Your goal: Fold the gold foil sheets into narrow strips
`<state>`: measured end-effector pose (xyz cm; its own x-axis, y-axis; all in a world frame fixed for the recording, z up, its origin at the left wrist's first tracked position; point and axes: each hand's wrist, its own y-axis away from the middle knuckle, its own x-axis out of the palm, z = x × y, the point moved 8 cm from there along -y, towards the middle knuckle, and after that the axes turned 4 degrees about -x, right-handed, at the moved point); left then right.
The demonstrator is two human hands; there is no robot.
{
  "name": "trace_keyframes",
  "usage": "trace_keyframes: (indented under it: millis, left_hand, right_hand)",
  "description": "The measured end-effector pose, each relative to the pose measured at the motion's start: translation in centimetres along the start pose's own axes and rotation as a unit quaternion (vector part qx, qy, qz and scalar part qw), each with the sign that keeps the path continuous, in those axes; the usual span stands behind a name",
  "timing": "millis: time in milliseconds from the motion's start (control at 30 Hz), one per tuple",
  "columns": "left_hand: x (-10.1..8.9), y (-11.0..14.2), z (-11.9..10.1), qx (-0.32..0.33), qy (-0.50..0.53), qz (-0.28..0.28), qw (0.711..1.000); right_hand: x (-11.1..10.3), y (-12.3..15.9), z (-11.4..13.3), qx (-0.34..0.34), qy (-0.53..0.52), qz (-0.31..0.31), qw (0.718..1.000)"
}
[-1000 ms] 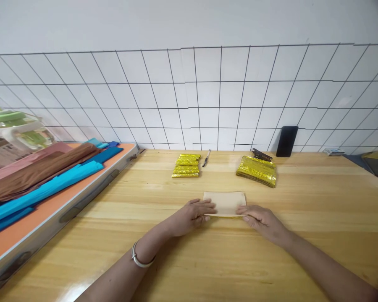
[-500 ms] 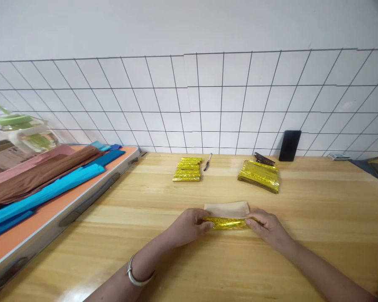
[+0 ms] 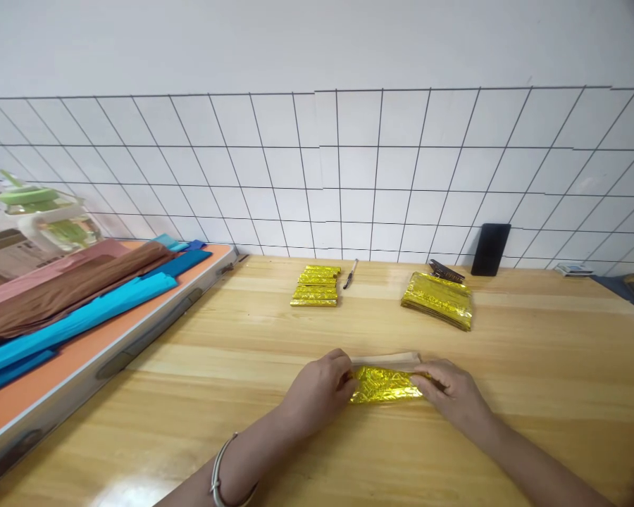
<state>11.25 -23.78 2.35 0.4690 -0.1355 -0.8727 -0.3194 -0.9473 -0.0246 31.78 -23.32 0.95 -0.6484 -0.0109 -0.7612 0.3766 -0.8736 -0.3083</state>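
A sheet of gold foil paper (image 3: 384,384) with a tan back lies part-folded on the wooden table (image 3: 533,366) in front of me. My left hand (image 3: 322,391) pinches its left end and my right hand (image 3: 449,391) pinches its right end. The gold flap is rolled up over most of the tan side, and only a thin tan strip shows at the far edge. A silver bangle circles my left wrist.
Farther back lie a stack of folded gold strips (image 3: 315,286), a pen (image 3: 350,273), a pile of flat gold sheets (image 3: 438,300) with a dark clip (image 3: 442,270), and a black phone (image 3: 490,249) against the tiled wall. Coloured paper rolls (image 3: 79,310) lie on an orange tray at left.
The near edge of the sheet has been folded away from me, first as a thin gold strip, now a wider gold flap covering most of the tan side. The view shifted slightly.
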Motion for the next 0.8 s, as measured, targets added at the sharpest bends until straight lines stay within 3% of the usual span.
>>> trace_keyframes:
  millis: [400, 800]
  left_hand:
    - [1.2, -0.5, 0.2, 0.016, 0.001, -0.032, 0.999]
    - [1.4, -1.0, 1.4, -0.006, -0.039, -0.061, 0.997]
  right_hand:
    - [0.9, -0.3, -1.0, 0.030, -0.093, 0.010, 0.995]
    - [0.8, -0.1, -1.9, 0.054, 0.027, 0.003, 0.998]
